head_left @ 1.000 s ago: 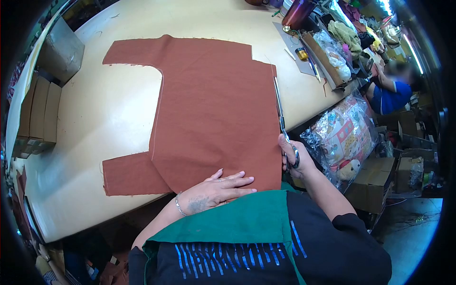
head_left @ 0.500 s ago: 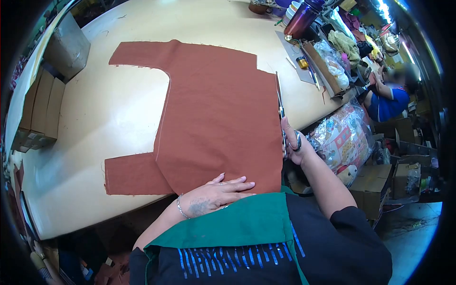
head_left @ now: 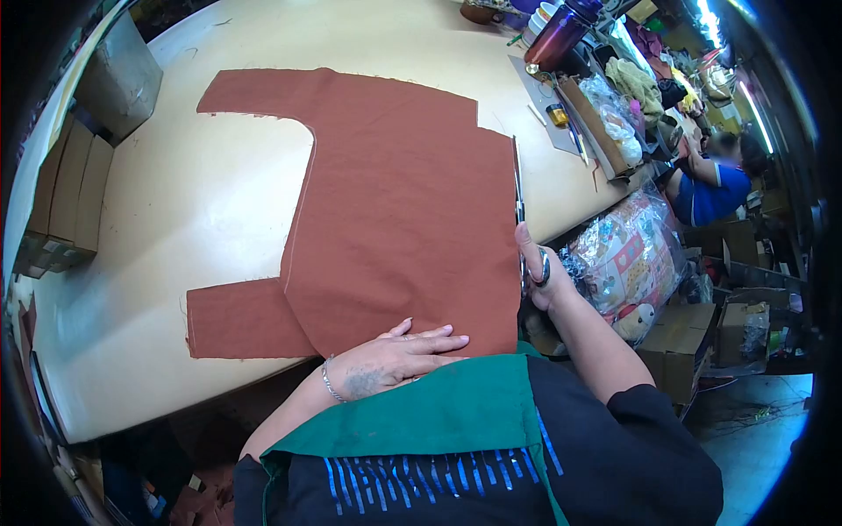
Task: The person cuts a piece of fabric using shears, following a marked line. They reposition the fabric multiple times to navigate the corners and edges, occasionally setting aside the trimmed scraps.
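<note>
A large piece of rust-brown cloth (head_left: 403, 202) lies spread on the pale table (head_left: 202, 193), with two strips reaching left and a pale line along its curved inner edge. My left hand (head_left: 399, 351) rests flat on the cloth near its front edge, fingers spread. At the cloth's right edge my right hand (head_left: 544, 272) holds metal scissors (head_left: 519, 197), the thumb and fingers around the handles. The blades point away from me along that edge. Part of the scissors is hidden by the cloth and my hand.
Cardboard boxes (head_left: 70, 188) stand at the left. At the back right are a purple bottle (head_left: 561, 35), a small yellow jar (head_left: 557, 114) and a filled box (head_left: 605, 123). A plastic-wrapped bundle (head_left: 627, 254) sits beside the table. Another person (head_left: 710, 188) is farther right.
The view has shifted slightly. My left hand stays on the cloth and my right hand still holds the scissors at its right edge. The other person's pose has changed a little.
</note>
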`<act>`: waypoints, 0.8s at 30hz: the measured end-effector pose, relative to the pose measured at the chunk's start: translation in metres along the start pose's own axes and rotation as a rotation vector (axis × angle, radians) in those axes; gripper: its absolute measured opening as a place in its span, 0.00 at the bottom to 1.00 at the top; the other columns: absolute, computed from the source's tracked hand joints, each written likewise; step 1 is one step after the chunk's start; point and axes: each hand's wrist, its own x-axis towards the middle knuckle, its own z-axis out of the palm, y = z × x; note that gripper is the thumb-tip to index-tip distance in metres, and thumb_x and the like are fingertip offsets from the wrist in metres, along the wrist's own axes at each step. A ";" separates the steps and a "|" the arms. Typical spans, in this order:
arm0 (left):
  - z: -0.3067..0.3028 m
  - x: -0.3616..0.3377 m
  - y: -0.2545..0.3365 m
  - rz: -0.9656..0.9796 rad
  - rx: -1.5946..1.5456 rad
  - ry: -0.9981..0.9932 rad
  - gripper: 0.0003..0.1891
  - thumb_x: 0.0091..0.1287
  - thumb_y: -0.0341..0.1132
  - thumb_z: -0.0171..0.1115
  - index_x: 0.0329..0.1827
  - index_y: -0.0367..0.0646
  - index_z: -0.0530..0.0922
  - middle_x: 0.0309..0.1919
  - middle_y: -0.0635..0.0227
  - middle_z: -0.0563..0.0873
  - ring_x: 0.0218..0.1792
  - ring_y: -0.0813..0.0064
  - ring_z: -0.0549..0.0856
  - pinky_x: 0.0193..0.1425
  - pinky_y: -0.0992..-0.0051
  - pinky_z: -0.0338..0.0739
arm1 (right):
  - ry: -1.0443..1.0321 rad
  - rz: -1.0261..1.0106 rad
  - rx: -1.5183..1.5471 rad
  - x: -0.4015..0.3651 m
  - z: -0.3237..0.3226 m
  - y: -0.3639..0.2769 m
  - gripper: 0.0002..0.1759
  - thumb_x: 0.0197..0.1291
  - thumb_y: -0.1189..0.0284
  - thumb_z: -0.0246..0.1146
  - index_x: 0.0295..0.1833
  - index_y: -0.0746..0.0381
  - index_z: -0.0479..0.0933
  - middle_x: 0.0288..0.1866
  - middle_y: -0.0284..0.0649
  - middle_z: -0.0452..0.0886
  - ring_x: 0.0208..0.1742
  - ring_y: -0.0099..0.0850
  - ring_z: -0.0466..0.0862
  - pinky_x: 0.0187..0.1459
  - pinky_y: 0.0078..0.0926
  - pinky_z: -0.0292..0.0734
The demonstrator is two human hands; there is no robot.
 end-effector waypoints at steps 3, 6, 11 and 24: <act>0.001 -0.001 -0.001 0.006 -0.004 0.008 0.26 0.65 0.52 0.44 0.67 0.60 0.59 0.70 0.71 0.55 0.70 0.64 0.53 0.66 0.43 0.47 | -0.026 0.012 0.009 0.000 -0.001 -0.001 0.40 0.48 0.36 0.55 0.40 0.68 0.75 0.33 0.40 0.80 0.29 0.27 0.79 0.29 0.22 0.72; 0.000 -0.001 -0.001 0.001 -0.012 0.016 0.26 0.65 0.52 0.44 0.67 0.60 0.59 0.69 0.71 0.55 0.70 0.64 0.53 0.66 0.43 0.47 | -0.019 0.064 -0.064 -0.002 -0.004 -0.005 0.40 0.50 0.37 0.55 0.42 0.70 0.74 0.39 0.43 0.80 0.35 0.29 0.80 0.35 0.25 0.75; 0.000 -0.001 -0.001 -0.018 -0.008 0.015 0.27 0.64 0.52 0.44 0.67 0.61 0.59 0.69 0.71 0.56 0.70 0.64 0.53 0.67 0.43 0.46 | 0.053 -0.103 -0.020 -0.010 0.012 -0.006 0.32 0.49 0.38 0.57 0.23 0.60 0.71 0.14 0.33 0.69 0.13 0.21 0.69 0.16 0.18 0.62; -0.001 -0.004 0.002 -0.016 -0.027 0.042 0.26 0.65 0.51 0.44 0.67 0.61 0.60 0.69 0.71 0.56 0.70 0.64 0.53 0.67 0.44 0.46 | -0.014 0.047 0.007 -0.004 0.006 -0.033 0.32 0.47 0.36 0.56 0.29 0.57 0.71 0.17 0.28 0.69 0.13 0.20 0.68 0.15 0.17 0.62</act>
